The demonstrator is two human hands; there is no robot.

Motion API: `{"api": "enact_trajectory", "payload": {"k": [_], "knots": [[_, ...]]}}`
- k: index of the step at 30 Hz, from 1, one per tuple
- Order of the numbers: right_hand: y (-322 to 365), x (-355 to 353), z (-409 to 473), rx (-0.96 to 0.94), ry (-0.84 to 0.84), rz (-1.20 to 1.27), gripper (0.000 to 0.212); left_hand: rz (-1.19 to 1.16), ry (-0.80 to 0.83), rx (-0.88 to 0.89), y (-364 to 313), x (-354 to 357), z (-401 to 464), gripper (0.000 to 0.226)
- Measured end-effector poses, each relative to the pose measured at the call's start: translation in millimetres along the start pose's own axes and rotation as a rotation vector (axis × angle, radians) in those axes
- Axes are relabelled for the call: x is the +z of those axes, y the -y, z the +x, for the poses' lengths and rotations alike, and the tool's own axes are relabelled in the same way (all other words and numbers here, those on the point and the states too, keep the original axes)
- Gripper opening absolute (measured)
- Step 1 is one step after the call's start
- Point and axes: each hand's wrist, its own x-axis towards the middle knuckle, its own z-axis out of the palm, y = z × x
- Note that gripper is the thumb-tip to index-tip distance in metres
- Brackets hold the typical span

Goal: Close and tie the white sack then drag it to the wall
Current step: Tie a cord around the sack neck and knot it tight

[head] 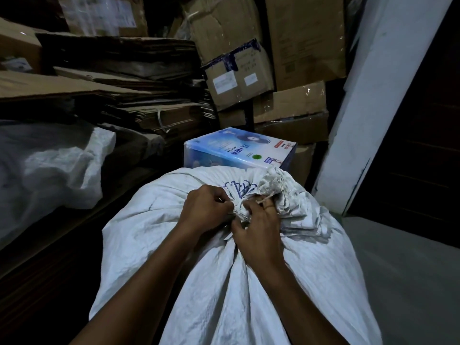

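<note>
A full white woven sack point(224, 282) fills the lower middle of the head view, its mouth gathered into a bunched neck point(242, 211) with crumpled loose fabric point(281, 192) fanning out to the right. My left hand point(204, 207) is curled tight against the left side of the neck and pinches a thin string there. My right hand point(256, 229) grips the neck from the near right, fingers curled into the folds. A strand of string crosses near my right fingers. The knot itself is hidden between the hands.
A blue and white printed box point(239, 150) stands just beyond the sack. Stacked flattened cardboard point(119, 78) and cartons point(293, 58) crowd the back and left. Another white sack point(49, 165) lies at left. A white wall point(378, 108) and dark door point(418, 145) are at right, with grey floor point(403, 270).
</note>
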Motion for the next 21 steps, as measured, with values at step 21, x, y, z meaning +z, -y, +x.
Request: {"api": "enact_trajectory", "payload": {"k": [21], "knots": [[-5.4,-0.6,2.1,0.021,0.016,0.049,0.034,-0.279,0.321,-0.132,10.9,19.3,22.7,0.031]]}}
